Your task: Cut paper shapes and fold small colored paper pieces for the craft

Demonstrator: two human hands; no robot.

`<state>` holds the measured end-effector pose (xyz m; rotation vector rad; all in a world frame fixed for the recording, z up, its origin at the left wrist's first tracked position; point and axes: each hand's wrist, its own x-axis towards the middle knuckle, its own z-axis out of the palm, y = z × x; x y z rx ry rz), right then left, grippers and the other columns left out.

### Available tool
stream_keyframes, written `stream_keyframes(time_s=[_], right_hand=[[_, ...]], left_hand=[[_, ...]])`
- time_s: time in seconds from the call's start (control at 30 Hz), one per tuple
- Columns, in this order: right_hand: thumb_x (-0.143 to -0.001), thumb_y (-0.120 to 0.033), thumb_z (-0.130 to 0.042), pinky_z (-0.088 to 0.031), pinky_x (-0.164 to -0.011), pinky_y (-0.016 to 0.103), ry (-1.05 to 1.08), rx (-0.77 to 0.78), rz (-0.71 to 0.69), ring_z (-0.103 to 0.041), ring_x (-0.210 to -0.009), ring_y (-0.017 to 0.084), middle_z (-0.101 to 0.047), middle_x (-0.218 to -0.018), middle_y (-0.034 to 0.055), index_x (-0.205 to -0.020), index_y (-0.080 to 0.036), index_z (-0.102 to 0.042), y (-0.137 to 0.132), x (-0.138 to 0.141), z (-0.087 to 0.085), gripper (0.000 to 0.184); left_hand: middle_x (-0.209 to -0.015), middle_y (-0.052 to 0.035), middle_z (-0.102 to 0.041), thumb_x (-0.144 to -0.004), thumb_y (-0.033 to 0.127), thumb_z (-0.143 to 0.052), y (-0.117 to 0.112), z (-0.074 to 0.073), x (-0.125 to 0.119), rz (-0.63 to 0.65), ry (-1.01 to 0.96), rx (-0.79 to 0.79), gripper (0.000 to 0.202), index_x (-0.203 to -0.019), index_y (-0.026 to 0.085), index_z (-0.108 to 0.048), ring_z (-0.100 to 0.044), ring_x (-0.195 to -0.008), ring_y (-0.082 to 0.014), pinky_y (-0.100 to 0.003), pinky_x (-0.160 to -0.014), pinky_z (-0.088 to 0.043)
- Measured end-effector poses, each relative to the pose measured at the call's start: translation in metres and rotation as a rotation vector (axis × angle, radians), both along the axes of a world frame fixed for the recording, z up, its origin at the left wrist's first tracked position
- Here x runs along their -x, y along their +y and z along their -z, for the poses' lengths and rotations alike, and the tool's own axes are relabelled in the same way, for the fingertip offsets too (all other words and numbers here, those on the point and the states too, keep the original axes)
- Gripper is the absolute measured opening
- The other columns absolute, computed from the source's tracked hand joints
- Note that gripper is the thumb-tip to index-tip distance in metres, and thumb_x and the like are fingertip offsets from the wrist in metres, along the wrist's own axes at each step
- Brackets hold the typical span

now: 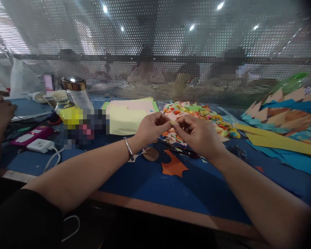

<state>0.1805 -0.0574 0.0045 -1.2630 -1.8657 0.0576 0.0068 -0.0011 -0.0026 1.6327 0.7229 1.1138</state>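
Both hands meet above the blue table, fingertips pinched on one small pale-yellow piece [173,122], which looks like paper and is mostly covered by the fingers. My left hand [153,128] grips it from the left, while my right hand [200,135] closes on its other side. Below them lie an orange paper scrap [174,166] with a curved cut-out and a round brown disc [150,154]. A dark tool [188,151], perhaps scissors, lies partly under the right hand. Behind the hands is a heap of small coloured paper pieces [189,109].
A stack of paper sheets [124,121] stands behind my left hand. To the left are a glass jar [79,93], a bottle of yellow liquid [64,103], a white charger [40,145] and another person's hand [0,114]. Yellow strips [282,141] and cut paper [287,107] lie right.
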Motion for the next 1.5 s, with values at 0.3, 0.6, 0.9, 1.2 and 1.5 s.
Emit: stream_keyframes(time_s=[0.3,0.6,0.9,1.2,1.5], right_hand=[[-0.091,-0.036,-0.063,-0.038,-0.049,0.027,-0.079,0.019,-0.008,-0.051,-0.048,0.012,-0.059,-0.057,-0.0015,-0.075,-0.022,-0.062,0.000,-0.002,0.001,0.021],[-0.092,-0.037,-0.064,-0.039,-0.050,0.027,-0.076,0.039,-0.041,-0.054,-0.050,0.013,-0.063,-0.062,0.0000,-0.079,-0.022,-0.065,0.000,-0.002,-0.001,0.019],[-0.096,-0.035,-0.059,-0.044,-0.051,0.027,0.021,0.046,-0.042,-0.060,-0.054,0.015,-0.073,-0.075,0.0040,-0.089,-0.021,-0.071,0.000,-0.005,-0.001,0.020],[-0.095,-0.036,-0.062,-0.049,-0.053,0.026,0.066,0.035,-0.025,-0.066,-0.058,0.015,-0.075,-0.079,0.0039,-0.092,-0.022,-0.071,-0.001,-0.005,-0.003,0.017],[-0.095,-0.038,-0.061,-0.046,-0.049,0.029,0.074,0.031,-0.021,-0.059,-0.051,0.015,-0.071,-0.071,0.0029,-0.090,-0.022,-0.071,-0.003,-0.005,-0.004,0.019]], left_hand=[[-0.064,0.0027,-0.062,-0.078,0.011,-0.076,0.005,-0.005,0.005,0.134,0.084,0.040,0.016,-0.073,0.016,-0.061,-0.055,-0.061,-0.0082,-0.026,-0.063,-0.043],[-0.065,0.0022,-0.066,-0.077,0.005,-0.073,0.005,-0.002,0.005,0.165,-0.043,0.216,0.016,-0.073,0.015,-0.062,-0.061,-0.062,-0.0066,-0.024,-0.067,-0.048],[-0.071,0.0036,-0.069,-0.070,0.012,-0.088,0.014,0.000,0.008,0.184,-0.092,0.160,0.030,-0.085,0.015,-0.062,-0.062,-0.066,-0.0067,-0.025,-0.070,-0.049],[-0.064,0.0076,-0.062,-0.073,0.008,-0.082,0.014,0.001,0.007,0.139,-0.124,0.157,0.032,-0.086,0.018,-0.055,-0.059,-0.061,-0.0068,-0.025,-0.067,-0.046],[-0.065,0.0079,-0.060,-0.075,0.008,-0.081,0.010,-0.001,0.005,0.139,-0.070,0.109,0.031,-0.087,0.019,-0.055,-0.058,-0.063,-0.0064,-0.025,-0.066,-0.044]])
